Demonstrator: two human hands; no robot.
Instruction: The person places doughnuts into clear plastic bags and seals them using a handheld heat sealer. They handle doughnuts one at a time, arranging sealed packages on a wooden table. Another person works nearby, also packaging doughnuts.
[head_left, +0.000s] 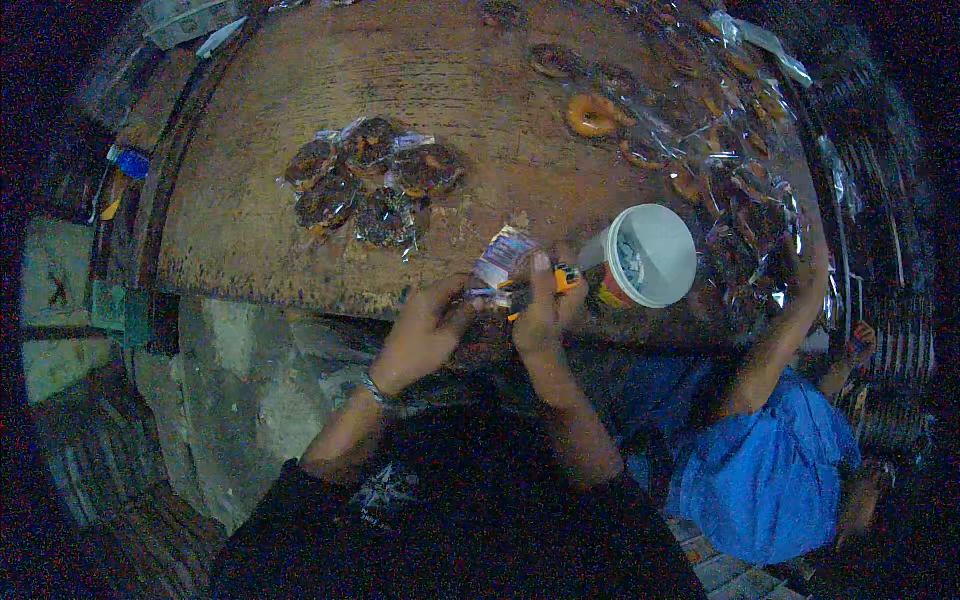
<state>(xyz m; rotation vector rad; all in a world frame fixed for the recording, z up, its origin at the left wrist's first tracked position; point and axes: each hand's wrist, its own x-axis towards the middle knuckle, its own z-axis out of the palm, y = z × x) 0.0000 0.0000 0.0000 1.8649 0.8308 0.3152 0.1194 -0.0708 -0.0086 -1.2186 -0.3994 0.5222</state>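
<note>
At the near table edge, my left hand [418,338] is closed on the lower end of a printed plastic wrapper [503,256]. What the wrapper holds, if anything, cannot be made out. My right hand [541,315] is pressed up against the same wrapper, its fingers closed around a small orange-and-black tool [567,278]. Fingers cover most of that tool, so its kind is unclear. Just right of it a white tub [652,256] leans toward me, with small pale pieces inside. Farther left, a cluster of wrapped chocolate-topped doughnuts [372,190] lies on the wooden table [400,80].
Many wrapped doughnuts [745,200] are heaped along the right side. A plain ring doughnut [592,115] sits at the back right. A co-worker in blue clothing [775,465] is close on my right, one arm [790,335] reaching over the table.
</note>
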